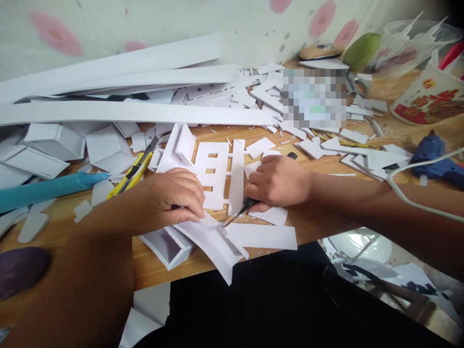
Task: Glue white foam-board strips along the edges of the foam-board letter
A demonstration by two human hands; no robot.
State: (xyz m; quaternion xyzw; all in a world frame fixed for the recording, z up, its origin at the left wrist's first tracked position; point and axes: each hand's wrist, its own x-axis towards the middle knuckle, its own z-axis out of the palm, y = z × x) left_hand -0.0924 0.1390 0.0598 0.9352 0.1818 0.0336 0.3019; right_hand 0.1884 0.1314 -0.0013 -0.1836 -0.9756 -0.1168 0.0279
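Observation:
My right hand [277,181] is closed around a black-handled knife [250,203] with a narrow metal blade. The blade's tip touches the edge of a folded white foam board piece [213,241] near the table's front edge. With its fingers closed, my left hand [181,195] grips the upper left end of that piece; something dark shows under the palm, too hidden to name. A flat white strip [268,237] lies right of the blade. Just beyond my hands is a white panel with rectangular cutouts [213,188]. An open white foam box [168,246] sits below my left hand.
Left of me lie a yellow utility knife [132,174] and a teal tube [47,191]. Long white boards [137,113] and scraps cover the back. At the right are a blue glue gun [435,154] with its cord, a paper tub [429,96] and scissors [360,86].

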